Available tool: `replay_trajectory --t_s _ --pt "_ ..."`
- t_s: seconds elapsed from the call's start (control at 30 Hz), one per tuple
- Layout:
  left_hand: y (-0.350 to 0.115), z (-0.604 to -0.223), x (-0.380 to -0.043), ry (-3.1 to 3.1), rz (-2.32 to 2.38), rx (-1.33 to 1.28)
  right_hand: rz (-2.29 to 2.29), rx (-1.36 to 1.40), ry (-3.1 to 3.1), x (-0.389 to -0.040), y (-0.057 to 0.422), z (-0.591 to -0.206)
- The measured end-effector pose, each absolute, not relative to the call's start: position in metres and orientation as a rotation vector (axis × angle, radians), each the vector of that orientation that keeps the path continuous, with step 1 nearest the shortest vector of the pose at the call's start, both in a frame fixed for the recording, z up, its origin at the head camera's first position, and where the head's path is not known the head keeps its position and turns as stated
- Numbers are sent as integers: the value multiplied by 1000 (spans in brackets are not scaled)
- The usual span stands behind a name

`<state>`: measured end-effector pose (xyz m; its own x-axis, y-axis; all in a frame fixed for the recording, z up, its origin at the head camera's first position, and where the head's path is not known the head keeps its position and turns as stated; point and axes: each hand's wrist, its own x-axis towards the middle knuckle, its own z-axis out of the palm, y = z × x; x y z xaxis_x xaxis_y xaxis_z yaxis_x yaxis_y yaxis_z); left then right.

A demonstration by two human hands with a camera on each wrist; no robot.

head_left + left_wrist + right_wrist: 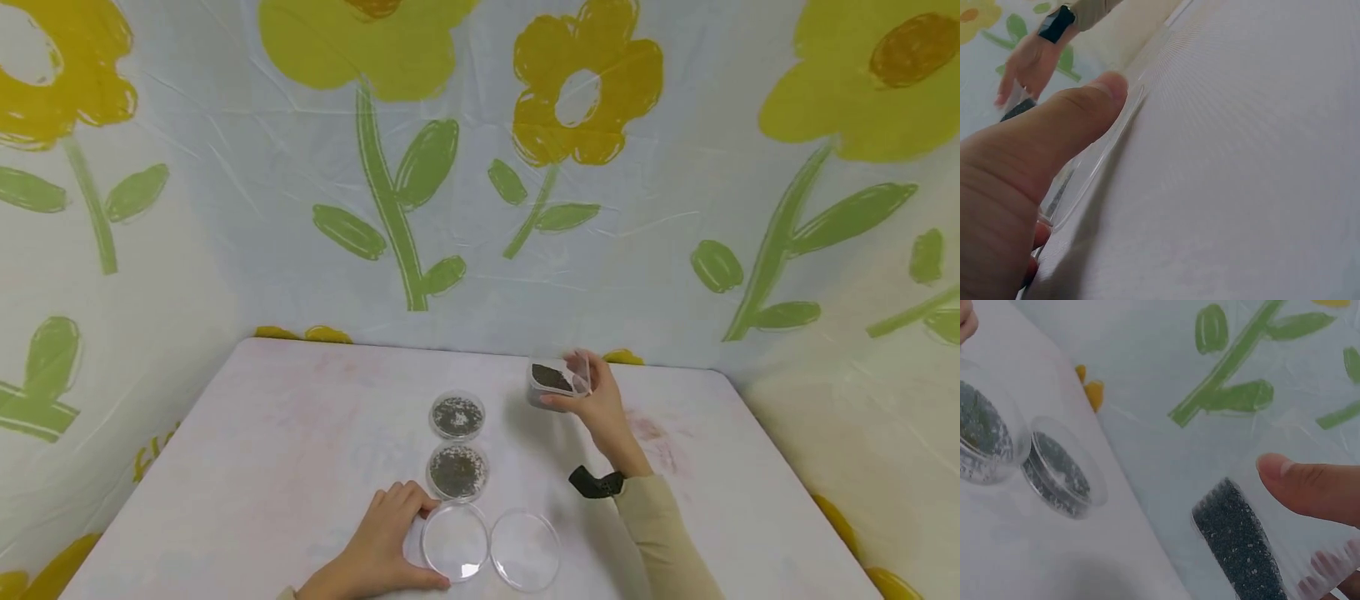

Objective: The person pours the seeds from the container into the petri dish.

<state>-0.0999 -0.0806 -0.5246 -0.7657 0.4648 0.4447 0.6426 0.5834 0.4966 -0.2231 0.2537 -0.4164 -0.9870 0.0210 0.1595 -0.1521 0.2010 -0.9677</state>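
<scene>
My left hand (381, 542) grips an empty clear petri dish (455, 543) from its left side, thumb at the near rim and fingers at the far rim. In the left wrist view the thumb (1085, 106) lies along the dish's edge. My right hand (606, 414) holds a clear plastic box (542, 398) in the air over the back right of the table. Dark fine grains (1235, 544) fill part of this box, which is tilted in the right wrist view. A second clear round dish piece (525, 550) lies right beside the gripped dish.
Two petri dishes, a far one (457, 415) and a nearer one (457, 472), hold dark grains mixed with white bits, in a column beyond the gripped dish. The pale table (300, 467) ends at a flower-printed cloth wall (480, 283). A black band (597, 483) is on the right wrist.
</scene>
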Motion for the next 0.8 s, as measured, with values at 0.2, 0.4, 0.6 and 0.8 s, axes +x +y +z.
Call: replay_trajectory --t_s 0.2,0.4,0.6,0.8 --pt "-81 -527 -100 -2545 -946 -911 1755 271 -2370 -201 236 -394" --pt "-81 -526 -100 -2567 -955 -903 1507 436 -2399 -172 214 -375" --pt "-80 -524 -101 -2557 -958 -912 1289 632 -2337 -158 201 -382" --pt "-80 -526 -101 -2543 -943 -919 1191 824 -2262 -149 198 -401"
